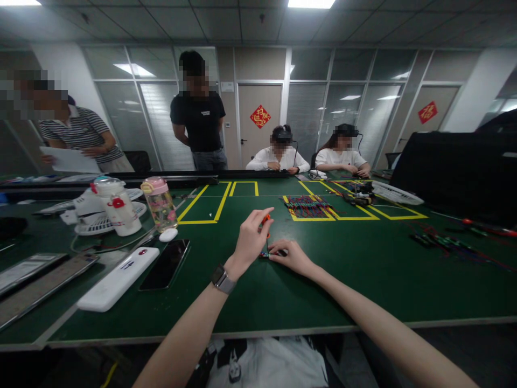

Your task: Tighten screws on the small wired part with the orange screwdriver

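My left hand (pixel 254 233), with a watch on its wrist, is closed round an upright screwdriver (pixel 265 219). Orange parts of its handle show between the fingers, and its thin dark shaft points down. Below the tip lies a small circuit board (pixel 264 255) on the green table (pixel 307 302). Whether tip and board touch I cannot make out. My right hand (pixel 291 256) rests on the table with thumb and fingertips closed on the board's right edge. Those fingers partly cover the board.
Wired boards (pixel 309 205) lie in a heap inside yellow tape, with more boards (pixel 440 242) at right. A black phone (pixel 165 264), a white power bank (pixel 119 279) and bottles (pixel 159 202) stand or lie at left. Two people sit opposite; two others stand behind.
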A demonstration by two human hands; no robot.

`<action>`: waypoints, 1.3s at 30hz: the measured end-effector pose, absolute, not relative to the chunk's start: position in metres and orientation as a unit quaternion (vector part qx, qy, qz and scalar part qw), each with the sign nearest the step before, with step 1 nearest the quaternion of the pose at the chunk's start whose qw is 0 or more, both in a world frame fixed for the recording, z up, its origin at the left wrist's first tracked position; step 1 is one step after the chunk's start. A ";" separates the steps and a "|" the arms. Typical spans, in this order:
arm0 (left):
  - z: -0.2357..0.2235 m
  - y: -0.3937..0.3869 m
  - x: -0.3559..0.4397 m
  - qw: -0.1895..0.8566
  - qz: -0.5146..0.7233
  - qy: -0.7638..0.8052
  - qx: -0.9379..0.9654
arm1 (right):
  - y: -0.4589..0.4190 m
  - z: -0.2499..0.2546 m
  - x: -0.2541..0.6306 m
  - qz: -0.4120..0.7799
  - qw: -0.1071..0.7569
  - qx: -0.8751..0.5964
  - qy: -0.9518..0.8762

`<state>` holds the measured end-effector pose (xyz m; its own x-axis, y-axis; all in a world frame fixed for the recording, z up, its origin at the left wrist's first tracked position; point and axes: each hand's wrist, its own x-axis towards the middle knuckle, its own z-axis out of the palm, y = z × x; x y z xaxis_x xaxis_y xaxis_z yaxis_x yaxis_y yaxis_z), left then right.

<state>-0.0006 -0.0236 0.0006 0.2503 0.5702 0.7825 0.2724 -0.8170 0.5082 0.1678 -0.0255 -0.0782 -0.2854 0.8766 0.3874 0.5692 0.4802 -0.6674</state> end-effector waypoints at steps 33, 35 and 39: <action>0.001 -0.014 0.000 0.122 0.544 0.271 0.785 | -0.026 -0.079 0.168 0.201 0.379 -0.463 -0.776; 0.000 -0.014 0.001 0.092 0.547 0.294 0.779 | -0.026 -0.079 0.168 0.202 0.382 -0.461 -0.775; 0.002 -0.015 0.003 0.051 0.532 0.321 0.782 | -0.026 -0.079 0.167 0.205 0.380 -0.466 -0.772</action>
<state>0.0029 -0.0150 0.0018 0.2283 0.5569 0.7986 0.4484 -0.7882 0.4215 0.1672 -0.0262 -0.0787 -0.2772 0.8753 0.3963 0.5639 0.4822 -0.6705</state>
